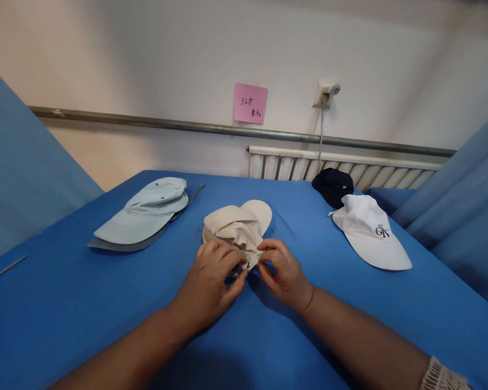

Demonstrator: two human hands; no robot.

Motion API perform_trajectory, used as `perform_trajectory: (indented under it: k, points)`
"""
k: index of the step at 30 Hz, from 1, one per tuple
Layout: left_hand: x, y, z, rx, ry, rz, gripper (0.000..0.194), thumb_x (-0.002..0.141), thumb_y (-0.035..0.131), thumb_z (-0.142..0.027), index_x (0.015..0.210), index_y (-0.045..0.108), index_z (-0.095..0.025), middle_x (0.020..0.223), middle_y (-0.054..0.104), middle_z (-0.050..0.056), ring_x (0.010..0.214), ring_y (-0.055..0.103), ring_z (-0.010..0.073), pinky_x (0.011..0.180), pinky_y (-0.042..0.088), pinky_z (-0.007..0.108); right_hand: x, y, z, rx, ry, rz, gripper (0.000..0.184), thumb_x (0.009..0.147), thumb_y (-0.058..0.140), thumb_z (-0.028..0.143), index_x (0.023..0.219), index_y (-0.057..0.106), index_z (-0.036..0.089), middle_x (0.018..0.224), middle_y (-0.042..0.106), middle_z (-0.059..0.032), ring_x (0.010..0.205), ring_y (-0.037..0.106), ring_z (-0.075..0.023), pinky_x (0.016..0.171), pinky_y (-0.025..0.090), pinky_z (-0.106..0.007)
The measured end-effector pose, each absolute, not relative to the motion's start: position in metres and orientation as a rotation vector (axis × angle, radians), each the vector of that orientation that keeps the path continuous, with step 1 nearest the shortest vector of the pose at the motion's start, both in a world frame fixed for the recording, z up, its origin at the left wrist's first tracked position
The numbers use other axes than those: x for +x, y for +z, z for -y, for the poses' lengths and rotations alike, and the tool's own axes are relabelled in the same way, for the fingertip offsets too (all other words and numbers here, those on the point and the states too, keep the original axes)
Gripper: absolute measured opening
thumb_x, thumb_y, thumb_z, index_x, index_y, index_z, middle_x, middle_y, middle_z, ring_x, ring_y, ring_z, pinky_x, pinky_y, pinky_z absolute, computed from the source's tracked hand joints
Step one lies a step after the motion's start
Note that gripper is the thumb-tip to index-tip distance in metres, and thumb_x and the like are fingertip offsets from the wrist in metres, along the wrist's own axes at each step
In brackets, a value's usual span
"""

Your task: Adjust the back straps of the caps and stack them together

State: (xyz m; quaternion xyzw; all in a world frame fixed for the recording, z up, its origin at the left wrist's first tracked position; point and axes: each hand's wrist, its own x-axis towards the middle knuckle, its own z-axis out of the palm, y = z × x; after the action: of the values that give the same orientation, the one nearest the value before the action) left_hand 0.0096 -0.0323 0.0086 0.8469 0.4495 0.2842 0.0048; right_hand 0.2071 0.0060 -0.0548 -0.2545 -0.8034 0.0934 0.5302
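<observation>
A beige cap (257, 215) lies crumpled in the middle of the blue table, its brim pointing away from me. My left hand (216, 276) is closed on the near left part of the cap, thumb and fingers at its back edge. With thumb and fingertips, my right hand (283, 271) pinches the fabric on the near right side. A small dark metal-looking piece shows between the two hands at the cap's strap end. Part of the cap's near side is hidden behind my left fingers.
Light blue and grey caps (140, 216) are stacked at the left of the blue table (117, 314). A white cap (366, 227) and a black cap (334, 186) sit at the right. A thin stick (5, 270) lies at the left edge. Behind are a radiator (284, 162) and metal rail (179, 124).
</observation>
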Motion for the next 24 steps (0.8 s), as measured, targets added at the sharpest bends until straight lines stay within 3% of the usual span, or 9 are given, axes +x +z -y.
perform_trajectory:
  k: [9, 17, 24]
  points:
    - [0.0088, 0.0058, 0.0299, 2.648, 0.918, -1.371, 0.01, 0.091, 0.056, -0.023, 0.098, 0.063, -0.022, 0.101, 0.07, 0.004, 0.097, 0.059, 0.023, 0.087, 0.042, 0.04, 0.2082, -0.0536, -0.007, -0.638, 0.246, 1.908, 0.022, 0.089, 0.054, 0.008, 0.105, 0.054, 0.023, 0.112, 0.058, -0.011, 0.105, 0.064, -0.0212, 0.089, 0.057, -0.039]
    - [0.0089, 0.0087, 0.0303, 2.707, 0.817, -1.395, 0.012, 0.091, 0.054, -0.02, 0.093, 0.066, -0.022, 0.089, 0.068, 0.003, 0.091, 0.058, 0.0236, 0.086, 0.04, 0.04, 0.2081, -0.0527, -0.0064, -0.648, 0.26, 1.912, 0.022, 0.088, 0.053, 0.009, 0.105, 0.053, 0.024, 0.111, 0.059, -0.0102, 0.106, 0.063, -0.0208, 0.09, 0.057, -0.039]
    - [0.0093, 0.0066, 0.0286, 2.795, 0.898, -1.293, 0.015, 0.093, 0.054, -0.016, 0.102, 0.065, -0.022, 0.097, 0.072, 0.003, 0.095, 0.058, 0.0218, 0.091, 0.04, 0.041, 0.2078, -0.0535, -0.0073, -0.633, 0.248, 1.898, 0.02, 0.089, 0.053, 0.009, 0.103, 0.054, 0.023, 0.111, 0.06, -0.0104, 0.106, 0.063, -0.0211, 0.09, 0.057, -0.04]
